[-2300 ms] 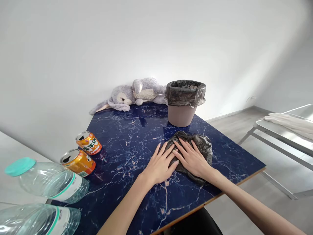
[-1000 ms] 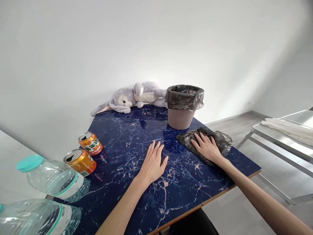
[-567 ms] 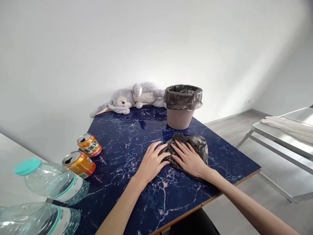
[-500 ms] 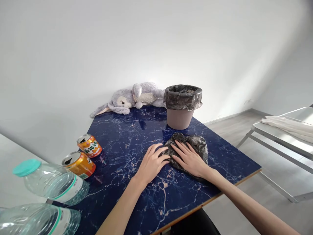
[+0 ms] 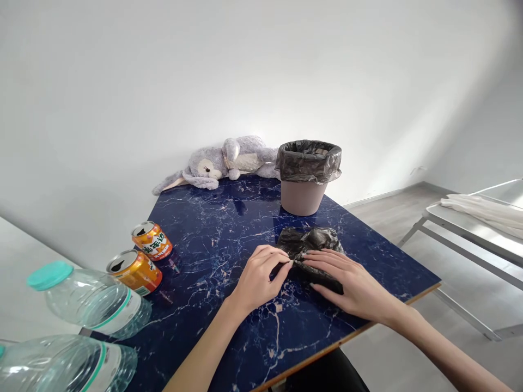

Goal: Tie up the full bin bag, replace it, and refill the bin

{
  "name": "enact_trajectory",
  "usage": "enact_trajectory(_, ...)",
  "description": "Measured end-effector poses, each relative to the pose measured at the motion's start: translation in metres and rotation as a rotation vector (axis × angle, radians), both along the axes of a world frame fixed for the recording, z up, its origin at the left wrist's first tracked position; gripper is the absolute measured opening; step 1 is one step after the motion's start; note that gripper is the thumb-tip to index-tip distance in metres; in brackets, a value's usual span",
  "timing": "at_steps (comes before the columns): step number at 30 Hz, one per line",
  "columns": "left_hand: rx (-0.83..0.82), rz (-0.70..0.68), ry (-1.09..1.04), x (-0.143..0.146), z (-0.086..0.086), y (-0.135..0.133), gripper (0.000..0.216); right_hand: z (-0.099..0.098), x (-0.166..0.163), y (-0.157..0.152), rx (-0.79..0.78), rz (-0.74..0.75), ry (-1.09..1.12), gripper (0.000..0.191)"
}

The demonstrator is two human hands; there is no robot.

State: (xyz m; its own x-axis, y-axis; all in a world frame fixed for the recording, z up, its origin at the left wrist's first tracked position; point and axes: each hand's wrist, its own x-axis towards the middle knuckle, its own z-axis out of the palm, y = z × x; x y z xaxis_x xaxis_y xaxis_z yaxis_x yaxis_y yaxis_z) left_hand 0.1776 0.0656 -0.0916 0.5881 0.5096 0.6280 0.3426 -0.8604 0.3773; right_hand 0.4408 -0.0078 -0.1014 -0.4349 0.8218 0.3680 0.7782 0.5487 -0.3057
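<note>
A crumpled black plastic bag (image 5: 310, 239) lies on the blue marbled table, partly covered by my hands. My left hand (image 5: 263, 275) pinches the bag's left edge between thumb and fingertips. From the right, my right hand (image 5: 347, 280) reaches over the bag, its long fingers on top and its thumb at the near side, with bunched plastic between them. Just behind the bag stands a pinkish-grey trash bin (image 5: 302, 197), lined with another black bag (image 5: 308, 170) folded over its rim.
Two orange drink cans (image 5: 152, 239) stand at the left, and two clear plastic bottles with teal caps (image 5: 98, 299) are nearer me. A grey plush rabbit (image 5: 208, 166) lies against the wall. Off the table's right side is a white-framed rack (image 5: 474, 223) with a pale cloth.
My left hand has closed into a pinch on the bag's edge. My right hand has slid right and nearer me from lying flat. The bag is more bunched and smaller.
</note>
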Motion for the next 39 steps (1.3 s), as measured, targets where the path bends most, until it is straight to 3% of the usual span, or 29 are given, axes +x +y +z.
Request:
enact_trajectory(2,-0.036,0.027,-0.04,0.0,0.002,-0.003,0.015,0.003,0.01,0.0,-0.117,-0.055,0.08,0.034)
enact_trajectory(5,-0.06,0.086,-0.09,0.0,0.001,-0.003,0.012,0.009,0.023,0.0,-0.377,-0.152,0.184,0.047)
enact_trajectory(7,-0.038,0.14,-0.139,0.001,0.0,-0.003,0.011,0.01,0.027,0.003,-0.455,-0.207,0.231,0.052)
enact_trajectory(9,0.074,0.179,-0.165,0.003,-0.001,-0.005,0.024,0.009,0.027,0.01,-0.452,-0.256,0.253,0.053)
enact_trajectory(11,0.299,0.191,-0.132,0.008,0.0,-0.01,0.038,0.007,0.026,0.021,-0.45,-0.281,0.233,0.05)
enact_trajectory(14,0.513,0.108,0.066,0.016,-0.001,-0.017,0.043,0.003,0.021,0.041,-0.474,-0.262,0.169,0.044)
enact_trajectory(17,0.334,-0.003,0.324,0.019,-0.006,-0.018,0.042,-0.002,0.018,0.057,-0.484,-0.222,0.129,0.046)
enact_trajectory(19,0.163,0.001,0.426,0.017,-0.011,-0.016,0.05,-0.005,0.019,0.066,-0.478,-0.202,0.109,0.048)
enact_trajectory(23,-0.053,0.041,0.475,0.011,-0.02,-0.011,0.059,-0.007,0.023,0.077,-0.449,-0.219,0.045,0.046)
enact_trajectory(27,-0.12,0.072,0.484,0.01,-0.028,-0.009,0.059,0.002,0.016,0.071,-0.369,-0.384,-0.028,0.04)
enact_trajectory(30,-0.118,0.105,0.471,0.012,-0.034,-0.009,0.058,0.013,-0.007,0.045,-0.092,-0.507,-0.02,0.046)
enact_trajectory(31,-0.111,0.117,0.463,0.013,-0.035,-0.009,0.057,0.016,-0.017,0.034,0.05,-0.484,-0.012,0.049)
enact_trajectory(33,-0.09,0.137,0.452,0.014,-0.036,-0.008,0.056,0.015,-0.039,0.013,0.191,-0.352,-0.018,0.053)
enact_trajectory(36,-0.046,0.131,0.465,0.014,-0.036,-0.008,0.057,0.0,-0.066,-0.005,0.196,-0.167,-0.115,0.065)
enact_trajectory(39,-0.029,0.148,0.475,0.012,-0.036,-0.006,0.059,-0.025,-0.074,-0.001,0.17,-0.16,-0.195,0.074)
